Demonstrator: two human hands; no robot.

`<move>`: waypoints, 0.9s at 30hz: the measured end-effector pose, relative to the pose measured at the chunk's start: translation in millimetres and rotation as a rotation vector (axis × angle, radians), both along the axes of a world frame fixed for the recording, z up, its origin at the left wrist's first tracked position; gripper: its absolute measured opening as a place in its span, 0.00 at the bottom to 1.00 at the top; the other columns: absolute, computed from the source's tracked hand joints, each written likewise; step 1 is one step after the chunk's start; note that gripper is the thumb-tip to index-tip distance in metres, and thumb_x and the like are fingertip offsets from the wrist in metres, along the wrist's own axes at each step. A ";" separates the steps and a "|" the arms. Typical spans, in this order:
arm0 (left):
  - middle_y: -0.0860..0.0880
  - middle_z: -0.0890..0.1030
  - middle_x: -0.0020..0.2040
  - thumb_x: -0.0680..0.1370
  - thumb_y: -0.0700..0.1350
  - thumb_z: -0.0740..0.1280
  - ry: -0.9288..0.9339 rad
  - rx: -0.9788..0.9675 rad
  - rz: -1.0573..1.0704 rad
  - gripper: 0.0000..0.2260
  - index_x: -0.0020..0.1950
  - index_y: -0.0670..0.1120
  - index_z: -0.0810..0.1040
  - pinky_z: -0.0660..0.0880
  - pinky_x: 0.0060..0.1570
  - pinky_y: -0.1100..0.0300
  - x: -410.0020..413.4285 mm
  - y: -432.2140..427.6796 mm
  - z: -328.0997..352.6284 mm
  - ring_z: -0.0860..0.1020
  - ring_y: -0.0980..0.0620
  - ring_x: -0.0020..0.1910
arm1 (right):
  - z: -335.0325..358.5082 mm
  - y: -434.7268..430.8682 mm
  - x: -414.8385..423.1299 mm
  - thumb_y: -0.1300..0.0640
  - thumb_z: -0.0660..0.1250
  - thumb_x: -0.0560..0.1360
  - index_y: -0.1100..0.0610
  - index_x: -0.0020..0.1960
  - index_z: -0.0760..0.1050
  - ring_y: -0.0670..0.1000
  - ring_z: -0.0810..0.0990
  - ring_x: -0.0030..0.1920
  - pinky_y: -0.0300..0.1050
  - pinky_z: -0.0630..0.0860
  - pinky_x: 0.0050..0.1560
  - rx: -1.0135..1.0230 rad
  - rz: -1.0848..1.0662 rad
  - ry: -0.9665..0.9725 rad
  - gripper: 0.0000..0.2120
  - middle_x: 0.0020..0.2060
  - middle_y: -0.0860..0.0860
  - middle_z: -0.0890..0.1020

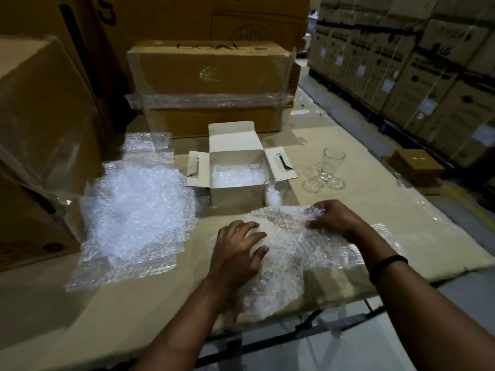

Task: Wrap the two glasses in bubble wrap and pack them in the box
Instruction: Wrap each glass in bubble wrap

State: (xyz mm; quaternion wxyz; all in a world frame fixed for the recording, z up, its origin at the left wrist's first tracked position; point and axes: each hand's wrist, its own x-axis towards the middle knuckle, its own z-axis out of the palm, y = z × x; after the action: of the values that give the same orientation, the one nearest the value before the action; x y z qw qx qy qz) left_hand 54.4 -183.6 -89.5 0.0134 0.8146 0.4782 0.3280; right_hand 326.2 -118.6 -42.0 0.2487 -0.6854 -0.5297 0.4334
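Observation:
A sheet of bubble wrap (292,253) lies spread on the cardboard-covered table in front of me. My left hand (238,250) rests flat on its left part, fingers spread. My right hand (334,219) pinches the sheet's far right edge. Just beyond the sheet stands a clear glass (276,194) with something white inside, touching the front right corner of the small white box (235,191). The box is open, flaps out, with bubble wrap lining its bottom. A second clear glass (330,163) stands upright to the right of the box.
A heap of bubble wrap (136,210) lies at the left. A large taped carton (211,84) stands behind the white box, another carton (37,145) at far left. Stacked cartons (428,76) line the right aisle. The table's front edge runs under my forearms.

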 end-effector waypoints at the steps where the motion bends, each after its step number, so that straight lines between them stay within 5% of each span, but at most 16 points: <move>1: 0.49 0.80 0.62 0.75 0.58 0.61 0.073 -0.057 -0.015 0.18 0.57 0.52 0.82 0.69 0.60 0.50 10.0 3.2 -0.4 0.76 0.44 0.61 | -1.1 4.7 10.9 0.65 0.79 0.65 0.64 0.50 0.80 0.49 0.73 0.24 0.41 0.71 0.28 0.000 -0.022 -0.035 0.15 0.29 0.54 0.79; 4: 0.49 0.66 0.76 0.79 0.59 0.56 0.306 -0.276 -0.061 0.22 0.71 0.55 0.72 0.58 0.70 0.45 39.0 12.9 -3.2 0.63 0.45 0.74 | -7.2 14.5 34.2 0.61 0.82 0.63 0.63 0.60 0.76 0.52 0.78 0.33 0.44 0.75 0.39 0.003 -0.069 -0.148 0.29 0.41 0.56 0.81; 7: 0.51 0.55 0.80 0.83 0.56 0.54 0.400 -0.466 -0.100 0.21 0.76 0.57 0.61 0.47 0.74 0.47 52.9 26.2 -8.1 0.53 0.49 0.78 | -8.1 7.3 44.9 0.53 0.81 0.64 0.58 0.72 0.66 0.60 0.78 0.57 0.49 0.74 0.56 0.118 -0.077 -0.487 0.41 0.60 0.60 0.77; 11: 0.53 0.57 0.79 0.78 0.58 0.53 0.368 -0.529 -0.208 0.25 0.75 0.58 0.64 0.46 0.74 0.48 50.5 43.4 -7.5 0.53 0.52 0.78 | -5.5 -23.7 30.7 0.52 0.76 0.68 0.54 0.65 0.75 0.61 0.77 0.59 0.54 0.72 0.57 0.596 0.023 -0.942 0.27 0.62 0.58 0.77; 13: 0.54 0.57 0.79 0.74 0.59 0.55 0.352 -0.560 -0.237 0.28 0.75 0.58 0.65 0.46 0.74 0.49 47.3 49.4 -4.9 0.53 0.53 0.78 | -8.2 -33.0 21.7 0.52 0.76 0.68 0.53 0.61 0.78 0.60 0.77 0.59 0.54 0.72 0.57 0.664 0.089 -0.958 0.22 0.62 0.56 0.79; 19: 0.56 0.58 0.78 0.76 0.56 0.64 0.322 -0.539 -0.228 0.23 0.72 0.61 0.68 0.46 0.73 0.47 35.1 47.3 -12.1 0.53 0.52 0.78 | 6.4 -12.4 50.1 0.43 0.74 0.69 0.50 0.66 0.74 0.58 0.74 0.62 0.53 0.68 0.60 0.399 0.022 -0.914 0.27 0.67 0.55 0.73; 23: 0.57 0.58 0.78 0.76 0.56 0.64 0.298 -0.519 -0.201 0.22 0.71 0.62 0.69 0.47 0.73 0.47 33.2 41.1 -11.2 0.53 0.53 0.77 | 24.1 -18.3 45.5 0.39 0.74 0.67 0.53 0.65 0.74 0.61 0.72 0.64 0.57 0.66 0.62 0.622 -0.119 -0.928 0.32 0.66 0.58 0.74; 27: 0.56 0.69 0.73 0.74 0.57 0.61 -0.017 -0.505 -0.141 0.21 0.67 0.57 0.76 0.55 0.72 0.45 27.0 36.8 -8.9 0.63 0.52 0.73 | -7.1 -60.6 -16.3 0.34 0.61 0.75 0.52 0.73 0.65 0.56 0.65 0.72 0.55 0.61 0.72 0.600 0.189 -0.709 0.33 0.74 0.54 0.66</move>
State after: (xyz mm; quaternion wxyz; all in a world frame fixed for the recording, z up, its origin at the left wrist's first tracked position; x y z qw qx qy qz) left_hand 81.4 -146.8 -98.4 0.2431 0.8140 0.4867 0.2036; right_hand 309.9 -179.1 -49.1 0.1991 -0.6376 -0.7439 0.0214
